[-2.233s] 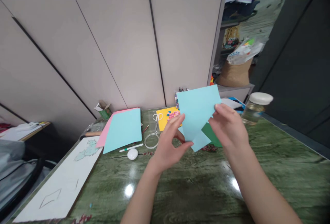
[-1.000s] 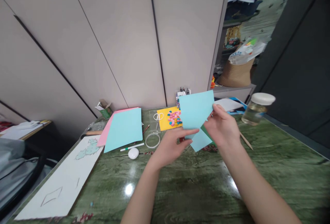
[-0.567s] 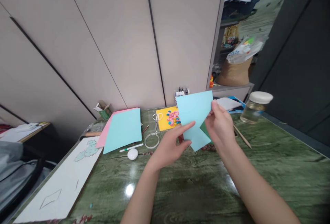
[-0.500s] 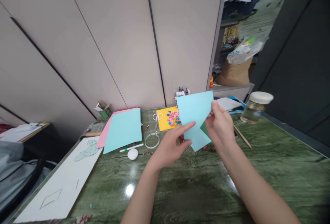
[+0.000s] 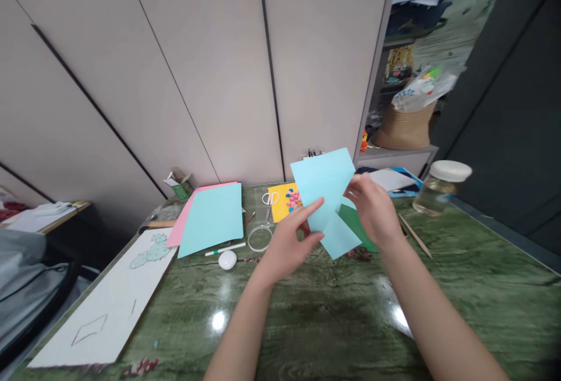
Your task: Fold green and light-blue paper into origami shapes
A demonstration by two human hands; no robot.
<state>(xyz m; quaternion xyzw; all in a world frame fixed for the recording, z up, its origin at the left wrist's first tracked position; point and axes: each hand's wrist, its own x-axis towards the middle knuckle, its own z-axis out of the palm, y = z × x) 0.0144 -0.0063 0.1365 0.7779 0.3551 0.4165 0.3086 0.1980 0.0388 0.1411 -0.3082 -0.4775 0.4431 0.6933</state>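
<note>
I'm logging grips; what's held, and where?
The left hand holds a blue sheet by its lower left side; whether the right hand grips it is unclear.

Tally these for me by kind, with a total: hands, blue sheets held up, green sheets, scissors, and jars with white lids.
Hands: 2, left hand and right hand
Held blue sheet: 1
Green sheet: 1
Scissors: 1 pair
Jar: 1
Total: 6
</note>
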